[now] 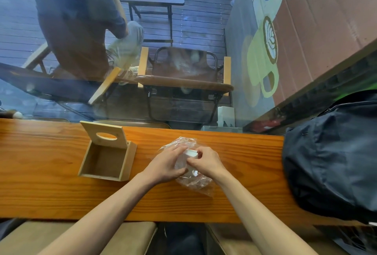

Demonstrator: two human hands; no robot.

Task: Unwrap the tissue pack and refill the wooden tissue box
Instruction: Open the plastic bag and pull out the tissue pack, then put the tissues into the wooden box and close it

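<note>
Two hands (166, 164) (206, 161) on tissue pack (190, 170), backpack (330, 159) beside

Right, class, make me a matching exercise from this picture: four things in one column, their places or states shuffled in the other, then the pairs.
Things:
1. wooden tissue box
2. tissue pack
3. dark bag
4. box lid

States:
A. at the counter's right end
B. open and empty
C. tilted up, with an oval slot
D. held in both hands, in clear wrap

Pairs: 1-B, 2-D, 3-A, 4-C
</note>
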